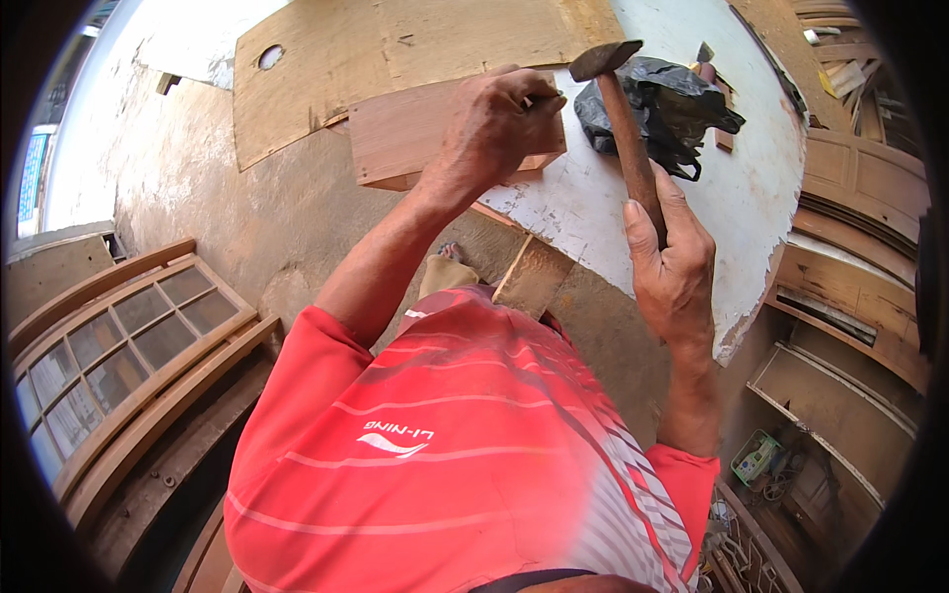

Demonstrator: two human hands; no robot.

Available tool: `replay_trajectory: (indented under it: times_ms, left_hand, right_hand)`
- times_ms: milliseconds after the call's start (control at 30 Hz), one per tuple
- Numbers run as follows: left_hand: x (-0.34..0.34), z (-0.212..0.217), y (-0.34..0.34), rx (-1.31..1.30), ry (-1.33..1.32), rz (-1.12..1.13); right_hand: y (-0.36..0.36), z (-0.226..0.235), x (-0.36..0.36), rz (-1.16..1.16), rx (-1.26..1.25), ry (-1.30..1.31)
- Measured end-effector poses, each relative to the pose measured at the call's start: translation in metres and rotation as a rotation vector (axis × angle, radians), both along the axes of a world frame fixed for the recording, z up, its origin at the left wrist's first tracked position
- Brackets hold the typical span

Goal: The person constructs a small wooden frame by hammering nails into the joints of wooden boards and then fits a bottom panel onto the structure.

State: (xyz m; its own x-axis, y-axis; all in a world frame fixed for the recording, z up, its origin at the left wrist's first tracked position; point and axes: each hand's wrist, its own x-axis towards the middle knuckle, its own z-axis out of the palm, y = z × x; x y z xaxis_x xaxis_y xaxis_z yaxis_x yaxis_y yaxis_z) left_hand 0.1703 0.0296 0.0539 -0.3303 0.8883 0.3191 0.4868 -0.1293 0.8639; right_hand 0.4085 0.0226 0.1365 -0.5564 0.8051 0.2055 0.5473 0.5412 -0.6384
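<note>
My right hand (672, 257) is wrapped around the wooden handle of a hammer (631, 138). The hammer is raised, its dark metal head uppermost. Over the right end of a reddish wooden box (400, 133), my left hand (494, 124) is closed in a pinch, thumb and fingertips together. Whatever is between those fingertips is too small to make out. The box rests at the edge of the work surface, and my left hand and wrist cover part of it. The hammer head is apart from the left hand, to its upper right.
A plywood sheet (326, 74) with a round hole lies behind the box. A black plastic bag (657, 99) sits on the white board (761, 198) to the right. A paned wooden window frame (138, 336) leans at left. Wooden panels (860, 188) and shelving (830, 405) stand at right.
</note>
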Motion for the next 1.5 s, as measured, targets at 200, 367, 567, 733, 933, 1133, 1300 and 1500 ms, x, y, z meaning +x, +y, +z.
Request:
replay_trajectory:
  times_ms: [200,367,567,733,933,1133,1300,1500]
  left_hand:
    - [-0.022,0.018,-0.007,-0.099,0.157,-0.148]
    - [-0.03,0.021,-0.027,-0.1,0.668,-0.126]
    - [-0.033,0.016,-0.019,-0.186,0.685,-0.1]
    - [-0.028,0.022,-0.016,-0.216,0.699,-0.091]
    - [-0.026,0.016,-0.019,-0.183,0.692,-0.081]
    - [-0.025,0.018,-0.022,-0.176,0.692,-0.073]
    - [-0.026,0.017,-0.022,-0.186,0.699,-0.082]
    - [-0.025,0.018,-0.017,-0.182,0.7,-0.086]
  right_hand:
    - [-0.002,0.013,0.003,-0.076,-0.062,0.075]
    - [-0.003,0.004,0.006,-0.063,-0.115,0.04]
    - [-0.011,0.011,0.003,-0.005,-0.054,0.089]
    - [0.004,0.005,0.002,0.092,0.04,0.0]
    - [-0.008,0.032,0.004,0.024,0.021,0.106]
    - [0.0,0.017,0.008,0.104,0.002,-0.083]
    - [-0.014,0.044,0.008,-0.057,0.005,0.229]
    - [0.008,0.006,0.006,0.138,0.076,-0.098]
